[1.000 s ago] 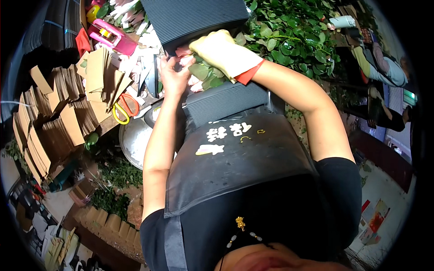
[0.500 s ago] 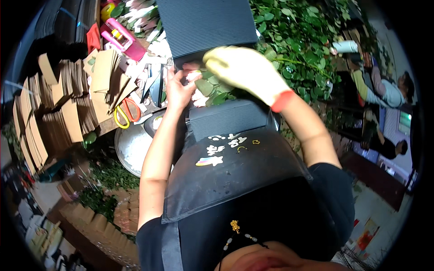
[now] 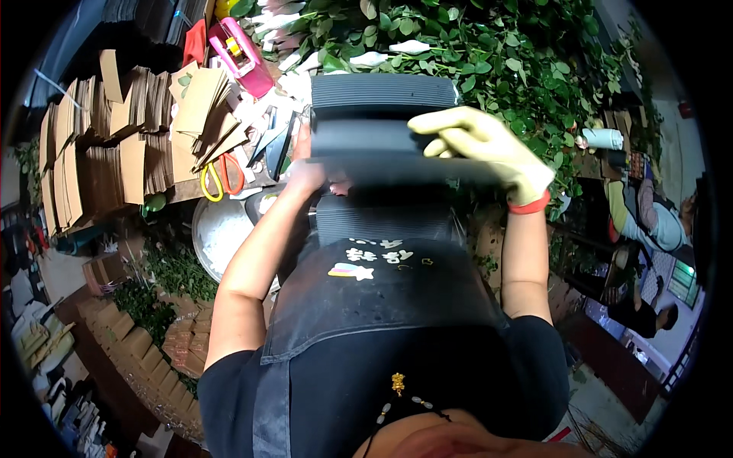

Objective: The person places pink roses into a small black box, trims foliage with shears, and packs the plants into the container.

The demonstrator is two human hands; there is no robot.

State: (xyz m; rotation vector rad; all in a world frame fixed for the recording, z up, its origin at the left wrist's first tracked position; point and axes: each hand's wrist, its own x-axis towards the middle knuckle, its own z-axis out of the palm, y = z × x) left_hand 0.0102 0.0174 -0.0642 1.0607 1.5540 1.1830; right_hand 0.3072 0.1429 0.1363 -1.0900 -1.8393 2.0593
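A black corrugated sheet lies in front of me, its blurred near flap stretched between my hands. My bare left hand is at the flap's left end, one finger pointing away from me; motion smears the others. My right hand, in a pale yellow glove with a red cuff, reaches over the right side with fingers stretched out and apart. Beside my left hand, a bit of pink rose bloom shows under the flap, which hides the rest. Nearer my apron is another ribbed black piece.
Leafy green stems heap up beyond and right. To the left are a pink tape dispenser, scissors with yellow and orange handles and stacked brown cardboard pieces. A round white tub stands below the table edge. Two people are at the far right.
The raised black sheet has come down toward me, covering most of the roses. My right hand has shifted right, and my left hand has moved nearer me from the blooms to the flap's end.
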